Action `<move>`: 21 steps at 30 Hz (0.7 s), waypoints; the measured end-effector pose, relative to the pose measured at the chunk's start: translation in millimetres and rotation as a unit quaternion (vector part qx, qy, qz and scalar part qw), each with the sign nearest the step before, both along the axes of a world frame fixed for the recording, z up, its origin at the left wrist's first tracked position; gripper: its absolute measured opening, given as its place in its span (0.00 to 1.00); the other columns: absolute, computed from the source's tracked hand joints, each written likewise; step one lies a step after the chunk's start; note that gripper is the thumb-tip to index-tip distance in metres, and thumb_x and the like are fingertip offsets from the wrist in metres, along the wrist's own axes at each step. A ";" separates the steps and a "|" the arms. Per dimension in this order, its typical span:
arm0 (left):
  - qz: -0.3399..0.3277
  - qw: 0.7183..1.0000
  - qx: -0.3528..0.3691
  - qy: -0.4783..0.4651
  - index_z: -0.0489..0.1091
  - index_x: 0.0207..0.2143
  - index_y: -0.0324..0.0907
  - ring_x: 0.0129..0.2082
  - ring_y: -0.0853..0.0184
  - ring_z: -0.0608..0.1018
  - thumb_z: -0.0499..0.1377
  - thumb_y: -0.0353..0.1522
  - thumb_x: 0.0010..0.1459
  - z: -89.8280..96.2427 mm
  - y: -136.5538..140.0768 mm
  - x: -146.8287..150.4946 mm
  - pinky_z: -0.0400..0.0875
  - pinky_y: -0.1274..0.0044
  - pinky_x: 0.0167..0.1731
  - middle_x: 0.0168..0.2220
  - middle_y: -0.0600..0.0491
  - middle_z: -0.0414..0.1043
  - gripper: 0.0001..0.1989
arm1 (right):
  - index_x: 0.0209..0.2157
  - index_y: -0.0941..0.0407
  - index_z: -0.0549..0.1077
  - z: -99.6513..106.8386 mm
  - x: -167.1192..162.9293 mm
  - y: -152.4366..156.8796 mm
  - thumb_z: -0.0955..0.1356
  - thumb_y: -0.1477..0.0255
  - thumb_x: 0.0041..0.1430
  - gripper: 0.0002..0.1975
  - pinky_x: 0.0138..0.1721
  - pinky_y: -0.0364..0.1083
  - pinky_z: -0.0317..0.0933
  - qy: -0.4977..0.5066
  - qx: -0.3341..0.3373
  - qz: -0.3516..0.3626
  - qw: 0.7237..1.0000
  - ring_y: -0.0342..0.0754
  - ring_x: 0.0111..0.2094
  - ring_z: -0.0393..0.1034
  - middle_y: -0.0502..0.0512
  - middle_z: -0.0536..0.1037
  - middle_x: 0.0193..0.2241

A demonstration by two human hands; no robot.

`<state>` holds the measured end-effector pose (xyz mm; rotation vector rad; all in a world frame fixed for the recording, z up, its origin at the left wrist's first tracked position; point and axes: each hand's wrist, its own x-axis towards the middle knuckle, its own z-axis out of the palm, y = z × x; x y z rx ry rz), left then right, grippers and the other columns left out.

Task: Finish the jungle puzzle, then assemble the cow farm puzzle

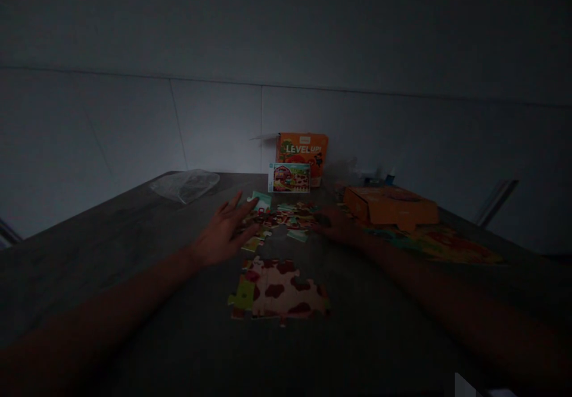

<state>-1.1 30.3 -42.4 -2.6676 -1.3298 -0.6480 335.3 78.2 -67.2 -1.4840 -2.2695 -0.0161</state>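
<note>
My left hand (226, 230) reaches over the left side of a pile of loose jigsaw puzzle pieces (295, 221), its fingers spread and touching or hovering just above them. A pale green piece (262, 201) shows by its fingertips. On the pile's right side is my right hand (337, 227), dim and slightly blurred; whether its fingers hold a piece I cannot make out. Nearer to me lies a joined section of puzzle (286, 290) with a brown-spotted cow on it. Behind the pile stands a reference picture card (289, 178) with a barn and a cow.
An orange "LEVEL UP!" box (304, 146) stands upright at the back near the wall. To the right rests another orange box (393, 206), with a colourful assembled-looking puzzle (442, 245) before it. A clear plastic bag (185, 185) lies at the back left. The room is dark.
</note>
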 end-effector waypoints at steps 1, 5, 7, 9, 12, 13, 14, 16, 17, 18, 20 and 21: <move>0.010 0.999 -0.029 0.020 0.54 0.67 0.37 0.70 0.49 0.47 0.45 0.46 0.68 -0.7 1.1 -0.1 0.53 0.56 0.64 0.63 0.41 0.64 0.32 | 0.49 0.60 0.76 -1.2 -0.5 0.2 0.69 0.63 0.59 0.20 0.51 0.55 0.64 -0.007 -0.005 0.004 1.000 0.59 0.48 0.72 0.65 0.78 0.48; 0.012 0.990 -0.118 0.074 0.64 0.60 0.39 0.60 0.48 0.69 0.48 0.49 0.66 -2.5 1.8 -0.5 0.67 0.61 0.57 0.55 0.42 0.72 0.30 | 0.49 0.59 0.76 -2.4 -5.4 -1.3 0.69 0.66 0.58 0.19 0.54 0.55 0.61 -0.028 -0.006 0.025 0.999 0.59 0.52 0.70 0.65 0.76 0.51; 0.001 0.990 -0.116 0.075 0.65 0.60 0.41 0.58 0.51 0.72 0.48 0.50 0.66 -3.3 1.7 -2.0 0.62 0.62 0.61 0.50 0.45 0.76 0.30 | 0.49 0.59 0.76 -3.0 -6.3 -0.9 0.68 0.67 0.59 0.18 0.55 0.54 0.60 -0.032 -0.006 0.033 0.999 0.58 0.53 0.69 0.64 0.76 0.52; -0.008 0.991 -0.105 0.083 0.64 0.61 0.41 0.57 0.53 0.73 0.48 0.50 0.66 -5.3 2.3 -3.6 0.50 0.62 0.66 0.48 0.46 0.77 0.30 | 0.49 0.59 0.76 -4.5 -6.1 0.2 0.68 0.68 0.59 0.17 0.53 0.53 0.61 -0.034 -0.007 0.038 0.999 0.57 0.51 0.70 0.64 0.76 0.51; -0.013 0.991 -0.099 0.089 0.62 0.63 0.38 0.56 0.54 0.74 0.47 0.50 0.66 -10.8 4.3 -4.0 0.39 0.61 0.68 0.53 0.43 0.75 0.32 | 0.45 0.60 0.76 -6.5 -6.0 1.0 0.68 0.70 0.59 0.14 0.51 0.52 0.62 -0.037 -0.003 0.046 0.998 0.56 0.48 0.71 0.63 0.78 0.47; -0.014 0.991 -0.097 0.086 0.61 0.63 0.38 0.57 0.54 0.73 0.48 0.50 0.66 -12.7 4.9 -3.6 0.37 0.61 0.68 0.55 0.43 0.73 0.33 | 0.44 0.60 0.76 -6.7 -6.4 0.8 0.68 0.71 0.58 0.12 0.50 0.52 0.62 -0.038 -0.001 0.049 0.998 0.56 0.48 0.71 0.63 0.78 0.45; -0.014 0.992 -0.095 0.082 0.61 0.64 0.38 0.58 0.53 0.72 0.48 0.50 0.66 -14.4 5.4 -3.1 0.37 0.60 0.68 0.56 0.42 0.72 0.33 | 0.42 0.60 0.76 -6.5 -7.0 0.3 0.68 0.72 0.58 0.11 0.49 0.51 0.62 -0.039 0.000 0.053 0.998 0.56 0.46 0.71 0.63 0.79 0.43; -0.014 0.992 -0.095 0.078 0.60 0.64 0.39 0.61 0.53 0.70 0.48 0.51 0.66 -16.3 5.7 -2.1 0.36 0.58 0.68 0.58 0.42 0.70 0.33 | 0.39 0.59 0.75 -5.4 -8.4 -1.0 0.68 0.74 0.58 0.08 0.47 0.50 0.62 -0.041 0.002 0.061 0.997 0.54 0.44 0.71 0.61 0.78 0.41; -0.015 0.992 -0.096 0.080 0.59 0.64 0.39 0.62 0.52 0.68 0.48 0.51 0.66 -16.5 5.5 -1.7 0.36 0.57 0.68 0.59 0.41 0.69 0.33 | 0.38 0.59 0.74 -4.5 -9.0 -1.7 0.68 0.74 0.58 0.07 0.47 0.50 0.62 -0.041 0.003 0.065 0.997 0.54 0.44 0.71 0.61 0.78 0.40; -0.014 0.991 -0.097 0.086 0.59 0.65 0.38 0.63 0.51 0.66 0.48 0.51 0.66 -16.1 5.2 -1.4 0.36 0.56 0.67 0.60 0.40 0.67 0.34 | 0.38 0.59 0.74 -3.5 -9.6 -2.3 0.68 0.74 0.58 0.06 0.46 0.49 0.62 -0.042 0.004 0.067 0.997 0.53 0.43 0.71 0.60 0.78 0.40; -0.005 0.990 -0.097 0.103 0.59 0.65 0.38 0.65 0.49 0.62 0.48 0.51 0.66 -14.6 4.1 -1.2 0.37 0.55 0.67 0.63 0.39 0.62 0.34 | 0.37 0.59 0.74 -1.7 -10.4 -3.2 0.68 0.74 0.57 0.06 0.45 0.49 0.62 -0.042 0.005 0.069 0.997 0.53 0.42 0.71 0.60 0.78 0.39; 0.002 0.989 -0.094 0.111 0.60 0.65 0.37 0.66 0.48 0.60 0.48 0.51 0.66 -13.7 3.6 -1.2 0.38 0.55 0.67 0.64 0.39 0.60 0.34 | 0.37 0.59 0.73 -1.1 -10.6 -3.4 0.68 0.74 0.57 0.06 0.45 0.49 0.62 -0.042 0.006 0.069 0.997 0.53 0.41 0.70 0.60 0.77 0.39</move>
